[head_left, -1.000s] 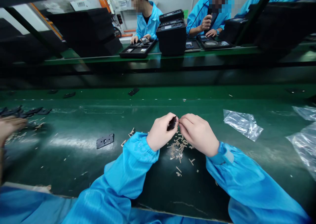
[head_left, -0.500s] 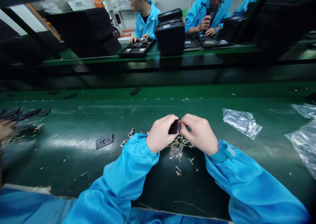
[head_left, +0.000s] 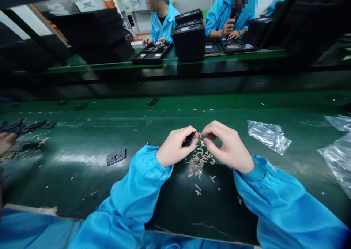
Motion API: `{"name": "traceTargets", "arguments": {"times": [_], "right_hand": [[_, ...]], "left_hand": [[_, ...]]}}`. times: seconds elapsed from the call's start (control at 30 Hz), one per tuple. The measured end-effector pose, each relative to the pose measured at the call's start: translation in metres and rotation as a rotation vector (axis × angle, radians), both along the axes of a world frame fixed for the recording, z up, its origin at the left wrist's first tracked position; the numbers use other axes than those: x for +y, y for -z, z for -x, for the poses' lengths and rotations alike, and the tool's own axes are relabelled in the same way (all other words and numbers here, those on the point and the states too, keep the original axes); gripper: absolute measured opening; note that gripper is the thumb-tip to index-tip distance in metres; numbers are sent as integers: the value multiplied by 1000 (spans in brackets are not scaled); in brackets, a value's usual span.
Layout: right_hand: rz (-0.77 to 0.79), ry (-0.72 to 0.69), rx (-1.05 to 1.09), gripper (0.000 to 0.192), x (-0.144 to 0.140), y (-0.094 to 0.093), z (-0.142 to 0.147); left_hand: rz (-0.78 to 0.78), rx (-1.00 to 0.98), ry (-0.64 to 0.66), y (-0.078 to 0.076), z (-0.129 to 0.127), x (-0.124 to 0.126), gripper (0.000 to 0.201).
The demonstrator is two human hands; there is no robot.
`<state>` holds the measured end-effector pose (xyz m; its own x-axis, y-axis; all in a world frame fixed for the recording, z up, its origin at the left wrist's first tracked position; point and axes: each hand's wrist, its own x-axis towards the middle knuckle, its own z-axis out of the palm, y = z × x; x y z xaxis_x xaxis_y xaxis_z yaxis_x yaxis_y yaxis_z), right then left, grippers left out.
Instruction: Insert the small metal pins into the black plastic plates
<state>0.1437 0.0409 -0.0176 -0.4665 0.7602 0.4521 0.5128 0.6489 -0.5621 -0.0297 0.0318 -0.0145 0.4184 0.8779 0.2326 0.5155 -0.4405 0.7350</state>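
Observation:
My left hand (head_left: 177, 144) is closed around a thin black phone part (head_left: 189, 139), held tilted over the bench. A small orange-yellow piece (head_left: 200, 138) shows at the part's right end, near my left fingertips. Just beside that piece is my right hand (head_left: 229, 144), its thumb and forefinger apart with no object visible between them. Below both hands lies a loose heap of small beige scraps (head_left: 199, 163). A flat dark plastic phone frame (head_left: 116, 157) rests on the green bench to the left of my left sleeve.
Clear plastic bags (head_left: 269, 135) lie to the right. At far left, another person's hand (head_left: 7, 143) is by a pile of black parts (head_left: 24, 126). A small black part (head_left: 153, 101) lies farther back. Across the belt, co-workers sit behind stacked black trays (head_left: 189, 40).
My right hand has moved slightly right and its fingers have spread from a pinch. The black part in my left hand has tilted, and the orange-yellow piece now shows.

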Motion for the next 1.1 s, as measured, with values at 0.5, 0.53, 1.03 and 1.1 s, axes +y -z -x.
{"name": "traceTargets", "arguments": {"times": [0.5, 0.53, 1.03, 1.1], "right_hand": [[0, -43, 19, 15, 5, -7, -8], [-11, -38, 3, 18, 5, -8, -9], [-302, -126, 65, 14, -5, -6, -3], [-316, -128, 65, 15, -6, -7, -3]], "left_hand": [[120, -97, -3, 0, 8, 4, 7], [206, -175, 5, 0, 9, 5, 8], [817, -734, 220, 1, 3, 1, 12], [845, -747, 240, 1, 2, 1, 11]]}}
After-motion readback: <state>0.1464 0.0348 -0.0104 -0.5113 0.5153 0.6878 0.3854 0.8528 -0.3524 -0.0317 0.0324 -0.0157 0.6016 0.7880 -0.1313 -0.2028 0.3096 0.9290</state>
